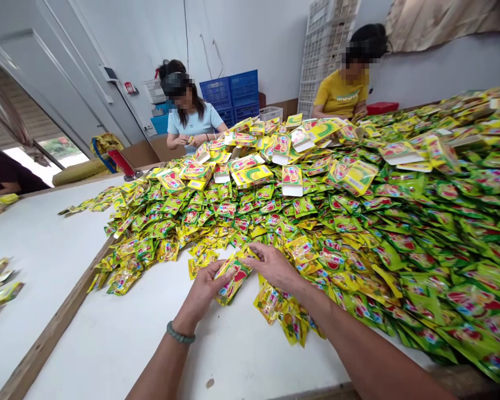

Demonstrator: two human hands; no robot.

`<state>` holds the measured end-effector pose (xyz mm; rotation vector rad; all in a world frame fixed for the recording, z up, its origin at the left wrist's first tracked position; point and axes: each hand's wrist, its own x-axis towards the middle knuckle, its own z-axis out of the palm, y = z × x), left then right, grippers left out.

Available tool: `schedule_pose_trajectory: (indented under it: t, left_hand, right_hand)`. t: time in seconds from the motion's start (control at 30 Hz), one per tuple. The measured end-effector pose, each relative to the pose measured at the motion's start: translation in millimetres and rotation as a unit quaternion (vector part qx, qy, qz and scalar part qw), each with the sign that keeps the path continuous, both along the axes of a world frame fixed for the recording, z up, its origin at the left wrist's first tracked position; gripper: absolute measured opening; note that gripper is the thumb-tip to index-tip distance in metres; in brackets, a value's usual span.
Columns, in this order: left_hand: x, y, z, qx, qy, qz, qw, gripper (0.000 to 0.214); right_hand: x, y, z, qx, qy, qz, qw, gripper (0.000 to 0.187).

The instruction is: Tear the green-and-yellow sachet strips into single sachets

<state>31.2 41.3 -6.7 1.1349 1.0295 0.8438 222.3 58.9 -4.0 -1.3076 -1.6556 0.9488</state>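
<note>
Two hands just apart: left hand (pixel 206 291) clutching a foil sachet (pixel 232 279), right hand (pixel 274 268) open, beside a sachet heap (pixel 358 222)

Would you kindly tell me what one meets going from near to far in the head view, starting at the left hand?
Left hand → yellow-green foil sachet → heap of yellow-green foil sachets → yellow card packs with white tabs → co-worker in light blue T-shirt → stacked blue plastic crates

The foil sachets (pixel 232 279) are yellow and green with red patches.
</note>
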Motion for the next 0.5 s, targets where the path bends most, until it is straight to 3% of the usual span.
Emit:
schedule_pose_trajectory:
  t: [0.07,0.23,0.5]
  left_hand:
    - [-1,1,-0.2,-0.014,-0.018,0.005,1.000,0.035]
    - [0,1,1.7,-0.013,-0.018,-0.002,1.000,0.038]
    - [1,2,3.3,-0.058,-0.082,0.023,0.995,0.035]
  right_hand:
    - [0,0,1.4,0.003,0.032,0.010,0.999,0.024]
    - [-4,-3,3.6,0.035,-0.034,-0.021,0.999,0.014]
    - [-18,-15,9.9,-0.009,-0.002,0.032,0.999,0.027]
